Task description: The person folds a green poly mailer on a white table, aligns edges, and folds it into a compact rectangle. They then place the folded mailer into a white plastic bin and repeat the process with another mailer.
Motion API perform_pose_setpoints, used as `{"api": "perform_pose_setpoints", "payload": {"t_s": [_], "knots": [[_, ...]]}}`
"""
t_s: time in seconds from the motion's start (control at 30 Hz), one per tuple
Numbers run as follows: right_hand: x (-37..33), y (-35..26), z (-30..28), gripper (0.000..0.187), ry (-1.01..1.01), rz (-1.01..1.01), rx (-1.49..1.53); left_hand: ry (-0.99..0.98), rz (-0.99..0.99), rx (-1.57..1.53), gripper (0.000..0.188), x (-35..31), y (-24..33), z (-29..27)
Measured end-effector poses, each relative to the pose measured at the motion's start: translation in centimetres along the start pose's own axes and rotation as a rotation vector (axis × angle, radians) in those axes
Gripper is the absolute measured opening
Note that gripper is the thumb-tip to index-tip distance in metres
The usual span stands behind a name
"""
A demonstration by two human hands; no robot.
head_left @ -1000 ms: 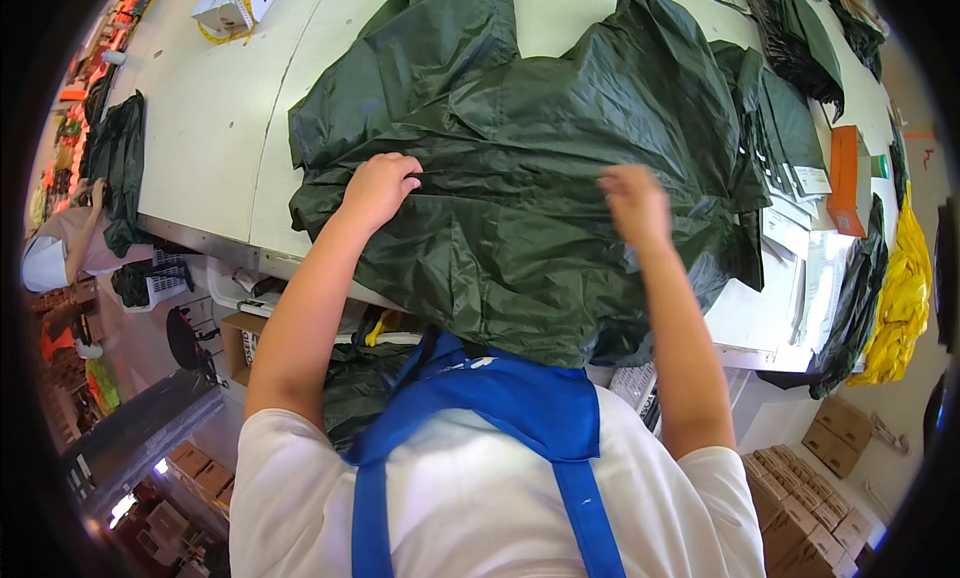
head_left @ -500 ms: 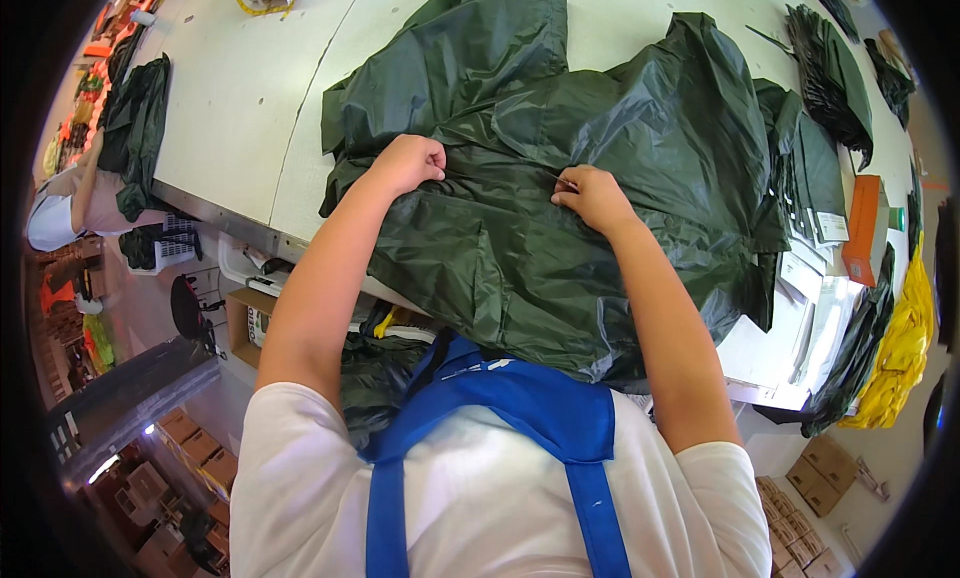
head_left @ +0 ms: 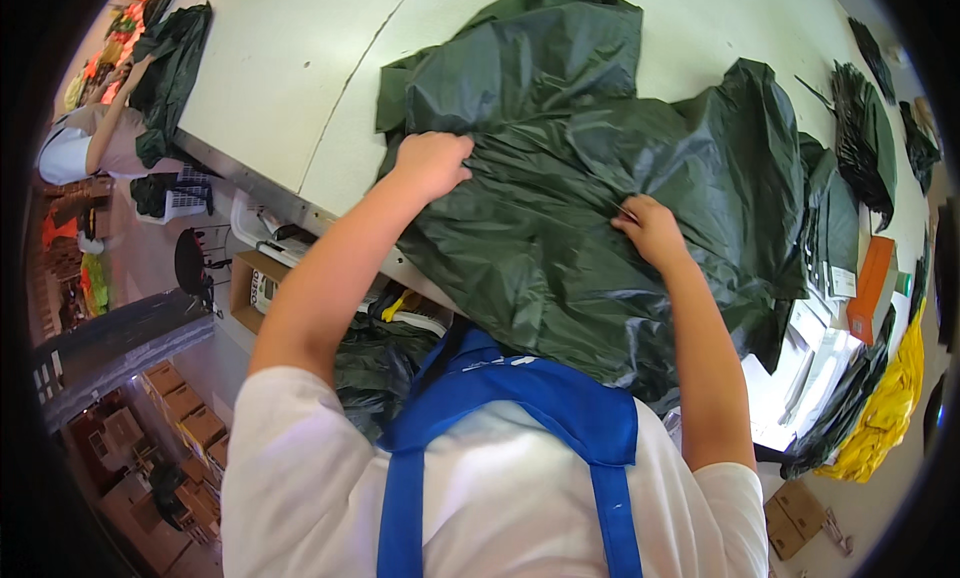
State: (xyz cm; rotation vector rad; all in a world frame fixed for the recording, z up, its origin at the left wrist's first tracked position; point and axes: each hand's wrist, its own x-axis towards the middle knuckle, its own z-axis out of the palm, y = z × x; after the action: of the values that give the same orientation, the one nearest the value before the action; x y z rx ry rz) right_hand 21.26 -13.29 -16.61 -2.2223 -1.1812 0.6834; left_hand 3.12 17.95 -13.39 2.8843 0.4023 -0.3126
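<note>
A dark green waterproof garment (head_left: pixel 540 238), shiny and creased, lies spread over the pale table and hangs over its near edge. My left hand (head_left: pixel 435 165) is closed on the garment's fabric at its left side, the fingertips partly tucked in folds. To the right and a little nearer, my right hand (head_left: pixel 652 233) is closed in a pinch at the middle of the garment. A small thin item (head_left: pixel 627 214) shows at its fingertips; its kind is too small to make out. Creases run across the fabric between both hands.
On the right lie stacked dark green pieces (head_left: pixel 830 218), an orange box (head_left: pixel 871 290), papers (head_left: pixel 800 363) and yellow fabric (head_left: pixel 885 403). A co-worker (head_left: pixel 85 143) handles dark fabric at the far left. An open cardboard box (head_left: pixel 250 283) stands below the table edge.
The view has shifted, so the table and garment sit farther right. My left hand has pulled the fabric left, away from the right hand. The right hand keeps its pinch.
</note>
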Motion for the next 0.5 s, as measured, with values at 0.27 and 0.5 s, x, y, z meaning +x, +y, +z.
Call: {"api": "perform_pose_setpoints", "payload": {"t_s": [0.27, 0.5], "knots": [[-4.2, -5.2, -1.5, 0.02, 0.209, 0.102, -0.176, 0.312, -0.196, -0.323, 0.015, -11.6, 2.7, -3.2], [0.8, -19.7, 5.1, 0.039, 0.213, -0.575, 0.188, 0.247, -0.033, -1.218, 0.021, -13.7, 4.6, -3.1]]}}
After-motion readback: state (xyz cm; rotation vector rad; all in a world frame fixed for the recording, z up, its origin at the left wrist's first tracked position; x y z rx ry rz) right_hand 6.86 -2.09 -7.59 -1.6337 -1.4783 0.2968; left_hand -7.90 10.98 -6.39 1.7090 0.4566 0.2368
